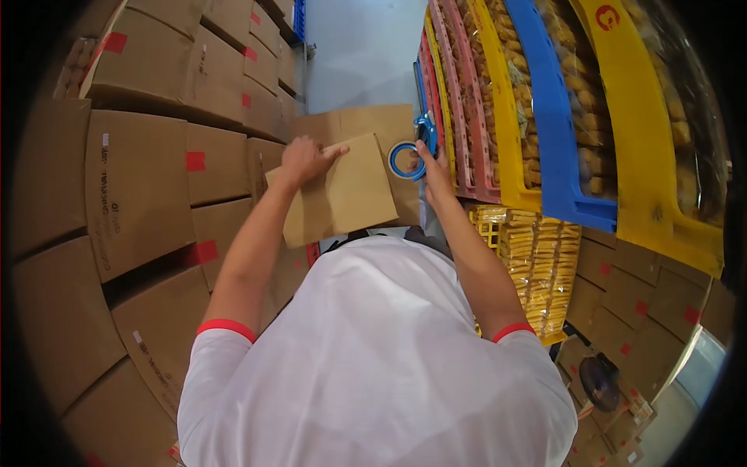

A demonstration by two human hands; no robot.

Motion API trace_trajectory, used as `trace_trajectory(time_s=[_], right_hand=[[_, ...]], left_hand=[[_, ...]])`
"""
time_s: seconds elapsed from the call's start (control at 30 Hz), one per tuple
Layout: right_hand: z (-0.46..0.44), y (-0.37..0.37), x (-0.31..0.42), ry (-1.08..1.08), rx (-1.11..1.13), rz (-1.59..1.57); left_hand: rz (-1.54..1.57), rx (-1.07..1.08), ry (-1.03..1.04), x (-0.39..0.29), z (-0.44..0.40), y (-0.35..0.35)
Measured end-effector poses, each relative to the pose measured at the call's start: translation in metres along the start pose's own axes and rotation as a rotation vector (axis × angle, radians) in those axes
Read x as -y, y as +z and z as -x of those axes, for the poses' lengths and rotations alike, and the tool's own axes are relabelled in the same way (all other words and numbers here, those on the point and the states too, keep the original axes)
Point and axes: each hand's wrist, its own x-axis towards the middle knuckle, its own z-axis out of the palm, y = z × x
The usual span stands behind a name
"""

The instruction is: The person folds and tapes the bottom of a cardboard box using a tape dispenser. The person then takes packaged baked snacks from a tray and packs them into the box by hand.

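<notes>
The small cardboard box (342, 194) lies in front of the person's waist, tilted a little askew, its pale upper face toward the camera, over a larger brown cardboard piece (354, 118) that shows beyond it and to its right; it looks light and fairly stiff, with dry, matt faces that should not slip, though a broad panel would likely give under a hard press, so the firmer hold is at the edges and corners; whether anything is inside cannot be seen; the left hand (307, 161) rests at the box's far left edge, one digit stretched across the upper face and the others bunched, and whether they pinch the edge I cannot tell; the right hand (436, 173) is closed around a blue tape dispenser (426, 123), whose ring hangs just beside the box's right edge; the dispenser looks rigid and easily held in one hand, best by its frame, away from the cutting end; farther out, stacked cartons (144, 191) with red stickers (195, 161) fill the left side, and yellow crates (642, 117) and blue crates (556, 97) of wrapped goods (595, 124) stand at the right.
</notes>
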Motion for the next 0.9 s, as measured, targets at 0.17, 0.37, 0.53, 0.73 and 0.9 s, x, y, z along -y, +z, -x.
trace_trajectory(time_s=[0.17,0.37,0.53,0.73,0.9], right_hand=[[0.022,-0.026,-0.026,0.199,0.037,0.060],[-0.052,-0.001,-0.085,0.131,-0.179,0.036],[-0.085,0.078,0.003,-0.003,-0.015,0.029],[-0.044,0.118,0.043,-0.784,0.071,0.927],[-0.042,0.131,0.048,-0.708,0.080,0.898]], left_hand=[[0.333,-0.206,0.024,0.012,0.008,0.033],[0.412,-0.043,-0.038,0.010,0.010,0.025],[0.459,-0.057,-0.040,0.022,0.009,0.027],[0.477,-0.043,-0.060,0.017,0.015,0.016],[0.488,-0.095,-0.043,0.018,0.013,0.021]])
